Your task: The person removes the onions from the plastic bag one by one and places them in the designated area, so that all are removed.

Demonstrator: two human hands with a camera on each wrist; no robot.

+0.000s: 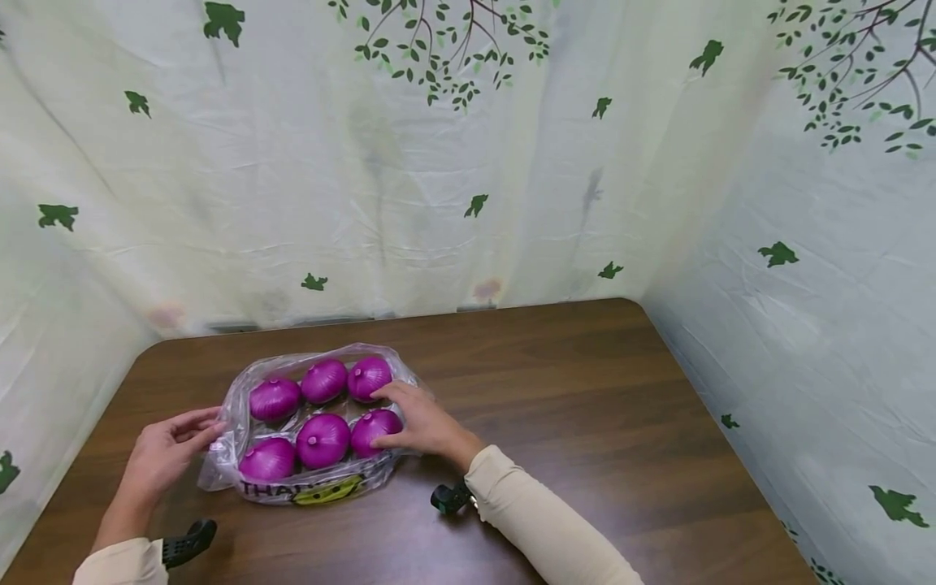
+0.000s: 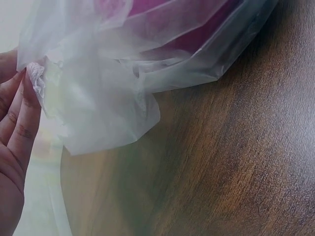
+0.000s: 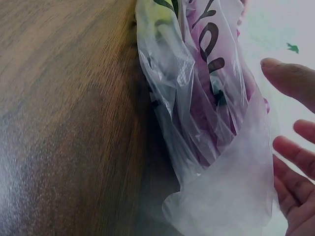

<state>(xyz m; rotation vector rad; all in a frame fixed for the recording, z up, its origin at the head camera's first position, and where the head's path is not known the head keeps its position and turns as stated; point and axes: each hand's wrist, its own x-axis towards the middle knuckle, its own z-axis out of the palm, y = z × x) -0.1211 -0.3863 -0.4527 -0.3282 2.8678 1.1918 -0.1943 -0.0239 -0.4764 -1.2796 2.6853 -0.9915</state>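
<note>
A clear plastic bag (image 1: 237, 406) with printed lettering and a yellow shape lies on the table, opened out around several purple onions (image 1: 323, 441) in two rows. At the bag's left side, my left hand (image 1: 164, 455) pinches its edge; the left wrist view shows a crumpled bit of film (image 2: 37, 78) between the fingertips. My right hand (image 1: 420, 418) reaches over the bag's right side, thumb and fingers spread apart beside the two rightmost onions. In the right wrist view, those fingers (image 3: 295, 152) lie along the bag's outer film.
The brown wooden table (image 1: 570, 422) extends to the right of the bag. Pale curtains (image 1: 439, 162) printed with green leaves hang behind and at both sides. A black strap device (image 1: 188, 544) sits at the left wrist, another dark camera (image 1: 449, 498) at the right.
</note>
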